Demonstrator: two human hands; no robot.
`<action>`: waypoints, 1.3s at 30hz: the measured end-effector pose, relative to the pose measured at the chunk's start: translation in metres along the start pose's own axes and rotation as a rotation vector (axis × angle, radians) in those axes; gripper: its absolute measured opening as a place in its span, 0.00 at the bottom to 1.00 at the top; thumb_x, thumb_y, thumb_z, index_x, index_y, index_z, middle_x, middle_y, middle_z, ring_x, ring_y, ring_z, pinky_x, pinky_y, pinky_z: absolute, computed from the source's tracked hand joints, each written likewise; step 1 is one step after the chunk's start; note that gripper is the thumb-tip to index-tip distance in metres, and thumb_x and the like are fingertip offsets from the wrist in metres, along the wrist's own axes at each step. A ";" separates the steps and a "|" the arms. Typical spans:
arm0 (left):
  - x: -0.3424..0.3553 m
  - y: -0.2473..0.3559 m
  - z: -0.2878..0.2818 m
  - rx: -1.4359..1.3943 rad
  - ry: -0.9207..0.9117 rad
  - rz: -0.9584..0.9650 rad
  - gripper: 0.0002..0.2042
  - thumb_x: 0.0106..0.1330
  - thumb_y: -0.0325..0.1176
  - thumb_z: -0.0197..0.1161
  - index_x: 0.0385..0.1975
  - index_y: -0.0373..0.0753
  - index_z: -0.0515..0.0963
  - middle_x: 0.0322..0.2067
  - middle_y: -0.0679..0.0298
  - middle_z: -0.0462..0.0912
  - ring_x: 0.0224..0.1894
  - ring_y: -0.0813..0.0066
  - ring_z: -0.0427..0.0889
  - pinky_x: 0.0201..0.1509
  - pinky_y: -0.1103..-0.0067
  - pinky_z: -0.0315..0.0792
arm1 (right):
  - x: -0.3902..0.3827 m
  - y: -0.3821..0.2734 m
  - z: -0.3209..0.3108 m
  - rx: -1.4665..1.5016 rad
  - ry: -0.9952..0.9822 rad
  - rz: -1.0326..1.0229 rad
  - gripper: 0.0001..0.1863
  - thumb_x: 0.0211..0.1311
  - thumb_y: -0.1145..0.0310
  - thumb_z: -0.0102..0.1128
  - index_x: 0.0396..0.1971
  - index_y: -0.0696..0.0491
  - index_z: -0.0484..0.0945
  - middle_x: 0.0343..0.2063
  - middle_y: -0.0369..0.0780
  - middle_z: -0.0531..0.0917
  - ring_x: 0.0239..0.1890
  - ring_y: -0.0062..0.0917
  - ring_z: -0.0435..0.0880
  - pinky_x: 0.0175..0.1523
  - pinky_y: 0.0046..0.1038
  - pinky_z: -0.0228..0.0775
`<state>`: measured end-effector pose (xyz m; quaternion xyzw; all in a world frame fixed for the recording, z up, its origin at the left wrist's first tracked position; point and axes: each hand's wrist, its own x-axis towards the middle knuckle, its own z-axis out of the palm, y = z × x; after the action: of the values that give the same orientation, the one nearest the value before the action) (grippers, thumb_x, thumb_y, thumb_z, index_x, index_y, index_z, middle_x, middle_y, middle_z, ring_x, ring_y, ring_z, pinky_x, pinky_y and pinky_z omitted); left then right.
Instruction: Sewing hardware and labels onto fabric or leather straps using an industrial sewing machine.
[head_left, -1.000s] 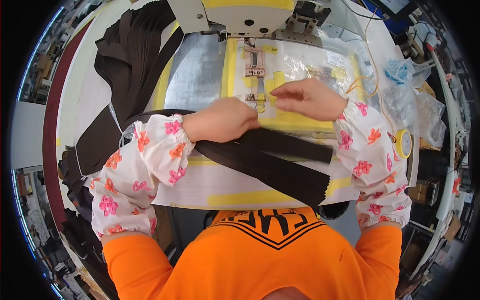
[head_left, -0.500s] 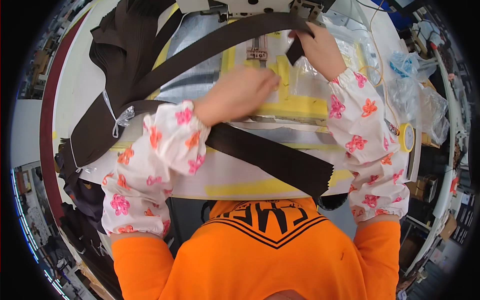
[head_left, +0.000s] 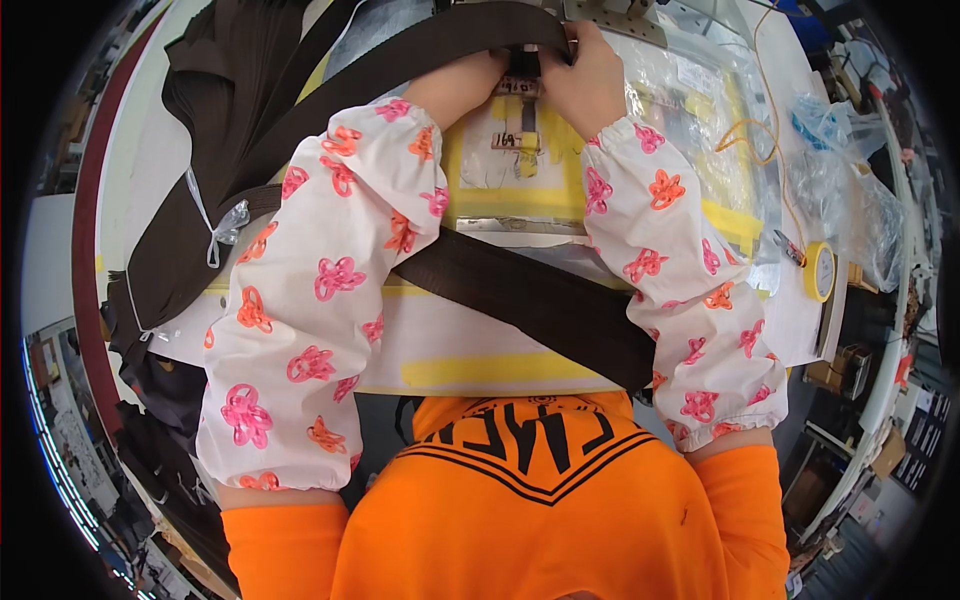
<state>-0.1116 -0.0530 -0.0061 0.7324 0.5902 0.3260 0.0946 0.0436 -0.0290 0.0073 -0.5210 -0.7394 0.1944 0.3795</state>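
Observation:
A dark brown fabric strip [head_left: 400, 50] arcs from the left over to my right hand [head_left: 585, 85], whose thumb and fingers are closed on its end. My left hand [head_left: 462, 85] reaches up beside it, under the arc. Its fingertips are hidden by the strip, close to a short dark piece between the hands. Below the hands lies a board [head_left: 480, 195] with yellow tape and small labels. Another dark strip [head_left: 540, 300] lies slantwise across the table's front, its right end partly behind my right sleeve.
A thick stack of dark strips [head_left: 225, 80], tied with white string, stands at the left. Metal machine parts [head_left: 630, 22] are at the top. To the right are an orange cord [head_left: 750, 130], small snips [head_left: 788, 247], a yellow tape roll [head_left: 819, 271] and clear plastic bags [head_left: 850, 200].
My left hand has moved up and away from me, in under the strip. My right hand has moved left and farther away with the strip's end, and the hands are now close together.

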 end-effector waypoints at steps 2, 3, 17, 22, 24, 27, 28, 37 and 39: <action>0.002 0.002 0.004 0.192 0.079 0.237 0.09 0.65 0.33 0.50 0.36 0.34 0.73 0.27 0.57 0.79 0.26 0.64 0.77 0.32 0.74 0.71 | 0.005 0.015 0.005 -0.113 0.065 -0.114 0.16 0.51 0.67 0.56 0.40 0.59 0.76 0.34 0.48 0.82 0.35 0.35 0.82 0.39 0.33 0.71; 0.003 0.004 0.005 0.197 0.050 0.247 0.09 0.65 0.33 0.50 0.37 0.33 0.73 0.28 0.56 0.79 0.27 0.62 0.78 0.34 0.73 0.71 | 0.007 0.016 0.004 -0.082 0.046 -0.094 0.15 0.51 0.69 0.55 0.38 0.59 0.75 0.32 0.51 0.81 0.35 0.41 0.81 0.39 0.37 0.71; -0.006 -0.017 -0.001 -0.076 -0.241 0.340 0.12 0.66 0.34 0.49 0.43 0.33 0.71 0.36 0.47 0.78 0.39 0.50 0.77 0.42 0.69 0.72 | 0.022 0.017 0.021 0.072 0.031 -0.094 0.13 0.47 0.75 0.51 0.35 0.61 0.72 0.28 0.56 0.79 0.35 0.52 0.78 0.41 0.44 0.70; -0.008 0.031 -0.037 0.309 -0.090 0.607 0.11 0.61 0.31 0.53 0.39 0.32 0.73 0.36 0.51 0.76 0.39 0.54 0.76 0.44 0.68 0.70 | 0.019 0.020 0.016 0.052 0.025 -0.077 0.13 0.48 0.75 0.51 0.36 0.61 0.72 0.28 0.55 0.79 0.35 0.52 0.78 0.41 0.44 0.70; -0.008 0.036 -0.041 0.371 0.004 0.691 0.11 0.61 0.31 0.52 0.40 0.32 0.73 0.36 0.50 0.76 0.39 0.54 0.76 0.45 0.69 0.69 | 0.016 0.015 0.011 0.084 0.006 -0.068 0.12 0.49 0.75 0.51 0.36 0.61 0.72 0.29 0.55 0.79 0.35 0.52 0.78 0.41 0.44 0.70; -0.008 0.041 -0.045 0.373 -0.049 0.645 0.12 0.62 0.32 0.52 0.40 0.32 0.73 0.36 0.50 0.76 0.40 0.55 0.76 0.47 0.70 0.69 | 0.015 0.017 0.009 0.117 0.004 -0.076 0.12 0.49 0.76 0.51 0.36 0.61 0.72 0.30 0.55 0.79 0.36 0.51 0.78 0.41 0.41 0.71; -0.009 0.043 -0.047 0.325 -0.114 0.566 0.12 0.62 0.32 0.52 0.40 0.32 0.73 0.36 0.49 0.76 0.40 0.55 0.76 0.47 0.70 0.69 | 0.014 0.018 0.008 0.125 0.023 -0.093 0.12 0.49 0.77 0.51 0.36 0.62 0.72 0.30 0.56 0.79 0.37 0.50 0.78 0.42 0.41 0.71; 0.003 0.030 -0.055 0.139 -0.268 0.551 0.11 0.63 0.35 0.54 0.39 0.34 0.74 0.36 0.50 0.76 0.39 0.54 0.76 0.43 0.69 0.70 | 0.014 0.011 0.008 0.144 0.022 -0.057 0.15 0.47 0.78 0.51 0.38 0.64 0.71 0.30 0.56 0.79 0.38 0.50 0.79 0.43 0.37 0.71; 0.002 0.032 -0.055 0.128 -0.304 0.523 0.12 0.62 0.36 0.55 0.39 0.34 0.74 0.37 0.51 0.76 0.39 0.54 0.76 0.43 0.69 0.70 | 0.012 0.002 0.010 0.023 0.035 -0.084 0.16 0.47 0.78 0.52 0.39 0.64 0.70 0.29 0.56 0.79 0.37 0.50 0.79 0.42 0.38 0.71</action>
<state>-0.1185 -0.0739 0.0540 0.9043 0.3801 0.1881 0.0484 0.0349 -0.0156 0.0037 -0.4885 -0.7515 0.1780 0.4061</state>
